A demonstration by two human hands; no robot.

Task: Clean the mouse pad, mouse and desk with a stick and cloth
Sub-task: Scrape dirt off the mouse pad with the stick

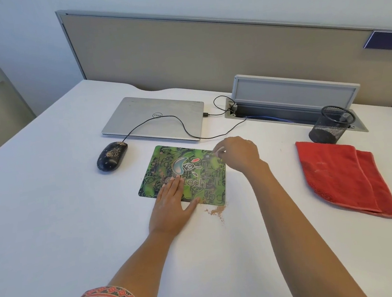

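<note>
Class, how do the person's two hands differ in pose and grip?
The left hand lies flat, fingers straight, on the mouse pad; the right hand curls, pinching a stick. The left hand is at its near edge, the right hand at its far corner. Both are bare.

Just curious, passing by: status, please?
Left hand flat on green printed mouse pad. Right hand pinches thin white stick over it. Brown crumbs on white desk; red cloth untouched.
</note>
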